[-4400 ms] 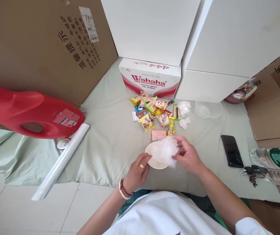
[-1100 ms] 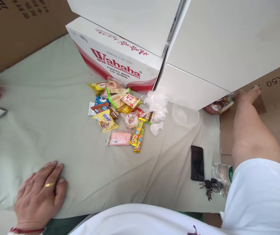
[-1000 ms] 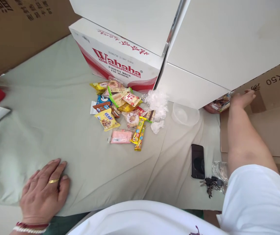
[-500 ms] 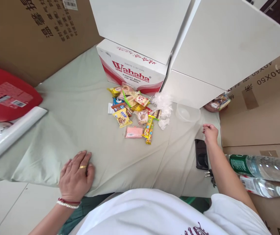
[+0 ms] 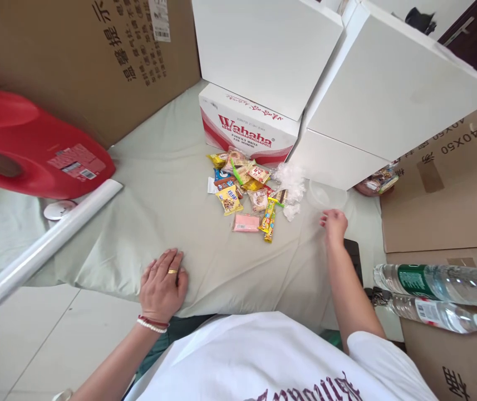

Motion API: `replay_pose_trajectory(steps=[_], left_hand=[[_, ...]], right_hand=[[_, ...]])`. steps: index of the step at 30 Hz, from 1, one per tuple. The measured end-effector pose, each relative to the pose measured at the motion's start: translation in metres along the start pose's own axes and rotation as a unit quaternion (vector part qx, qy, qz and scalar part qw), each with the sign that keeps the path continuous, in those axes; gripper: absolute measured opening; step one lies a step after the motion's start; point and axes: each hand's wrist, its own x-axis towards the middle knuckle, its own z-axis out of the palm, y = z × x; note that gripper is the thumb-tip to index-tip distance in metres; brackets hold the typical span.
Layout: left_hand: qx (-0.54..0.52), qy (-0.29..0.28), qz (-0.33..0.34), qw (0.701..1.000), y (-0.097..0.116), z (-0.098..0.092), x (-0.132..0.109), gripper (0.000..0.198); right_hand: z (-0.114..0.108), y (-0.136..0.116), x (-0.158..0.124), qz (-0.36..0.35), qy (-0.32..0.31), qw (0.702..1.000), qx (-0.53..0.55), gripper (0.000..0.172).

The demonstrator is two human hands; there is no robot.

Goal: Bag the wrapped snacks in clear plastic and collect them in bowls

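My left hand (image 5: pixel 163 284) lies flat on the cloth near the front edge, fingers stretched out and nothing in it. My right hand (image 5: pixel 335 224) is just in front of a clear plastic bowl (image 5: pixel 326 196); its fingers are loosely bent, and I see nothing in them. Whether it touches the bowl I cannot tell. Between and beyond my hands is a heap of wrapped snacks: a yellow cookie packet (image 5: pixel 230 200), a pink wafer packet (image 5: pixel 246 223) and yellow stick packets (image 5: pixel 268 220) at its near side. Crumpled clear plastic (image 5: pixel 290 184) lies at the heap's right.
Behind the snacks stands a Wahaba-style water carton (image 5: pixel 249 125) beside white boxes (image 5: pixel 263 55). A red jug (image 5: pixel 46 150) and a white roll (image 5: pixel 50 245) are at left. A phone (image 5: pixel 354 256) lies partly under my right forearm; plastic bottles (image 5: pixel 442 284) lie at right.
My right hand has moved left, from right of the bowl to in front of it, and its forearm now covers part of the phone. The view has turned left. My left hand stays flat.
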Motion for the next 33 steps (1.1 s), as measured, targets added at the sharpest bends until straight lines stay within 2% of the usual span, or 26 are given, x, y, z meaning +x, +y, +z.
replay_pose_trajectory(steps=[2, 4, 6, 9, 11, 12, 13, 15, 17, 18, 19, 21, 24, 28, 31, 33], left_hand=[[-0.014, -0.005, -0.009, 1.0, -0.001, 0.0, 0.001, 0.045], [-0.037, -0.009, -0.02, 0.999, -0.002, -0.003, 0.003, 0.039], [-0.079, -0.012, -0.032, 0.996, -0.001, -0.01, 0.005, 0.03], [-0.16, 0.0, -0.085, 0.984, 0.009, -0.026, 0.005, 0.023], [-0.224, 0.001, -0.14, 0.964, 0.026, -0.037, 0.005, 0.022], [-0.27, -0.018, -0.162, 0.949, 0.039, -0.041, 0.005, 0.023], [-0.335, -0.059, -0.187, 0.922, 0.052, -0.044, 0.006, 0.025], [-0.48, -0.16, -0.254, 0.824, 0.082, -0.045, 0.014, 0.037], [-0.577, -0.246, -0.294, 0.721, 0.108, -0.038, 0.028, 0.052], [-0.605, -0.271, -0.31, 0.682, 0.118, -0.032, 0.035, 0.061], [-0.62, -0.288, -0.326, 0.653, 0.126, -0.025, 0.041, 0.07], [-0.629, -0.307, -0.352, 0.622, 0.136, -0.01, 0.051, 0.078], [-0.645, -0.31, -0.345, 0.607, 0.137, 0.008, 0.053, 0.066], [-0.633, -0.326, -0.322, 0.624, 0.124, 0.016, 0.047, 0.06], [-0.63, -0.334, -0.286, 0.64, 0.117, 0.011, 0.043, 0.056], [-0.628, -0.355, -0.239, 0.649, 0.118, 0.007, 0.041, 0.056]], right_hand=[[0.016, 0.0, -0.019, -0.07, -0.045, 0.995, -0.055, 0.042], [0.032, -0.003, -0.033, -0.153, -0.124, 0.97, -0.142, 0.043], [0.043, -0.01, -0.041, -0.193, -0.175, 0.944, -0.204, 0.037], [0.047, -0.017, -0.056, -0.174, -0.162, 0.953, -0.189, 0.028], [0.045, -0.016, -0.077, -0.12, -0.173, 0.97, -0.121, 0.035], [0.044, -0.015, -0.092, -0.081, -0.198, 0.974, -0.078, 0.04], [0.043, -0.013, -0.11, -0.043, -0.232, 0.971, -0.039, 0.043], [0.041, -0.01, -0.151, -0.008, -0.301, 0.954, -0.006, 0.044], [0.038, -0.01, -0.191, -0.036, -0.344, 0.938, -0.025, 0.04], [0.037, -0.01, -0.209, -0.062, -0.359, 0.931, -0.039, 0.037], [0.036, -0.01, -0.223, -0.088, -0.372, 0.923, -0.049, 0.035], [0.033, -0.009, -0.242, -0.114, -0.396, 0.91, -0.053, 0.031], [0.027, -0.002, -0.244, -0.062, -0.403, 0.913, -0.02, 0.032], [0.011, 0.011, -0.225, 0.022, -0.378, 0.925, 0.012, 0.037], [0.002, 0.013, -0.216, 0.027, -0.391, 0.92, 0.023, 0.041], [0.001, 0.01, -0.214, -0.006, -0.415, 0.909, 0.028, 0.041]])
